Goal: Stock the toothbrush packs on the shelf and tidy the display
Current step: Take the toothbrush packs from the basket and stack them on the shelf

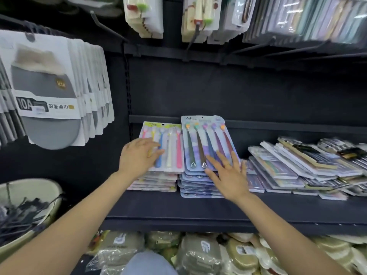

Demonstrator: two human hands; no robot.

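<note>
Two stacks of toothbrush packs lie side by side on the dark shelf [198, 213]. The left stack's top pack [172, 139] has pastel brushes on a white and yellow card. The right stack's top pack [200, 135] has dark-handled brushes on a blue card. My left hand [139, 155] rests flat on the pastel pack with its fingers stretched out. My right hand [228, 175] lies with spread fingers on the lower right part of the blue pack and covers that corner. Neither hand grips anything.
More flat packs [305, 165] lie in loose, slanted piles to the right on the same shelf. Grey carded goods [49, 96] hang on hooks at the left. A basin [25, 207] with dark items stands at lower left. Bagged goods [198, 253] fill the shelf below.
</note>
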